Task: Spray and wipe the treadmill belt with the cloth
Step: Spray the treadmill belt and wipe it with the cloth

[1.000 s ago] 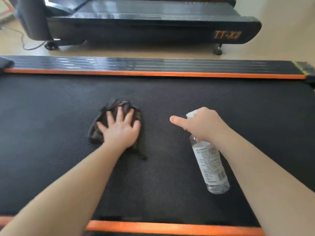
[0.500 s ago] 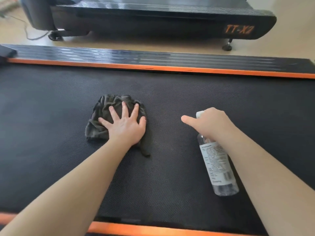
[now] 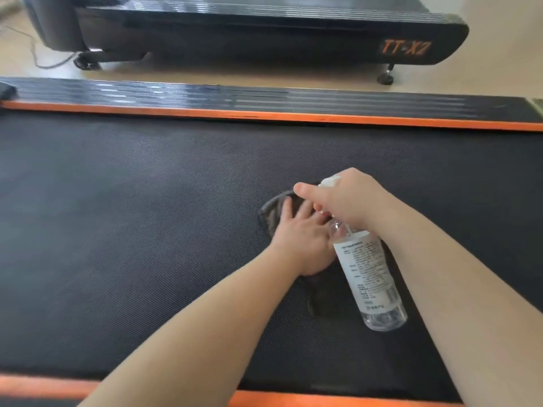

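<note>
Head view: black textured treadmill belt (image 3: 147, 224) fills frame, orange side strip (image 3: 264, 115) along its 12 o'clock edge. On belt, just off centre toward 4 o'clock, dark grey crumpled cloth (image 3: 271, 214). Flat on cloth presses left hand (image 3: 305, 242), fingers straight, slightly blurred. At 3 o'clock right hand (image 3: 352, 198) grips neck of clear plastic spray bottle (image 3: 367, 277) with white label, index finger stretched toward 9 o'clock, bottle base pointing to 5 o'clock. At 12 o'clock, second black treadmill (image 3: 264, 33) marked "TT-X2" on beige floor (image 3: 499, 54).
</note>
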